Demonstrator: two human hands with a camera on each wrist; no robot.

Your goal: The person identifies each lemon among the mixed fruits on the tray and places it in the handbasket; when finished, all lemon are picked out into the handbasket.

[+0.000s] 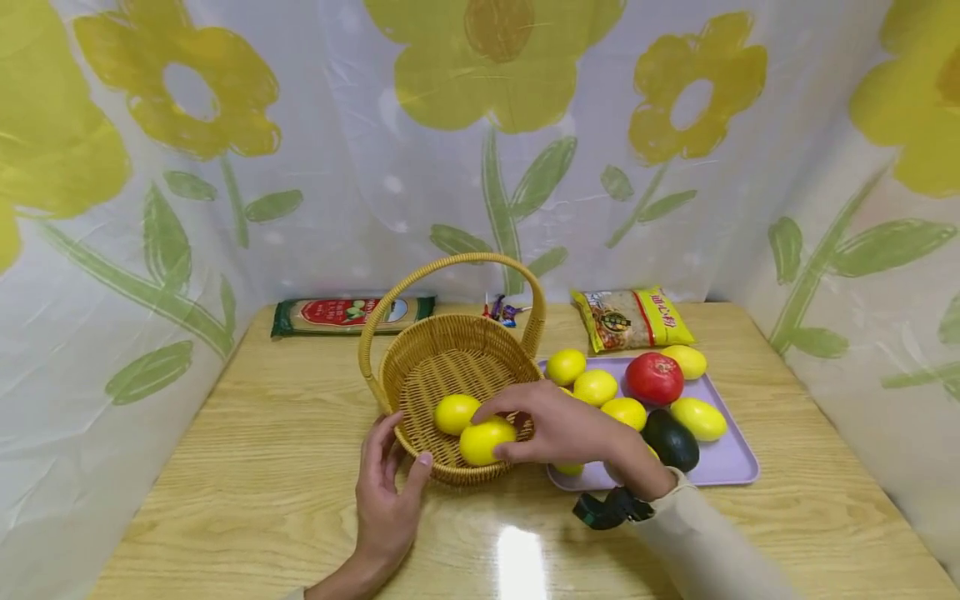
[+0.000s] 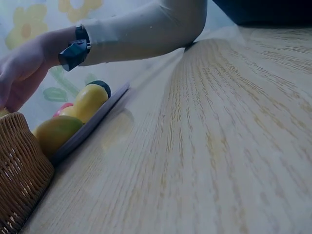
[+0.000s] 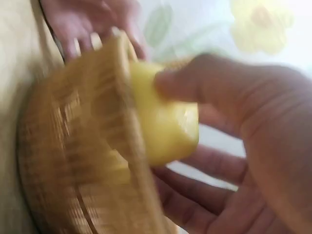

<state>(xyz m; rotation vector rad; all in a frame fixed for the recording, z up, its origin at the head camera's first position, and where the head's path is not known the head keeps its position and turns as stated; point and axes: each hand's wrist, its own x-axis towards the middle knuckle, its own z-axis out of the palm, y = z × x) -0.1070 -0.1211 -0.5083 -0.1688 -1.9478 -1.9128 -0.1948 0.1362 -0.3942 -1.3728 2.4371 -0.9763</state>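
My right hand point(image 1: 562, 423) pinches a lemon point(image 1: 487, 442) between thumb and fingers, over the front right of the round wicker basket point(image 1: 517, 350). In the right wrist view this lemon point(image 3: 163, 117) overlaps the basket's rim, and the picture is blurred. Another lemon point(image 1: 456, 414) lies inside the basket, just behind the held one. At the basket's front left, my left hand point(image 1: 390, 500) touches the outer wall near the rim, its fingers loosely bent and the thumb apart.
Right of the basket, a lilac tray point(image 1: 727, 462) bears several lemons, a red pomegranate point(image 1: 654, 378) and a dark avocado point(image 1: 671, 440). Along the back lie a green-ended noodle pack point(image 1: 322, 317), small wrapped sweets point(image 1: 506, 311) and a yellow food bag point(image 1: 633, 319). The basket's tall handle arches upward.
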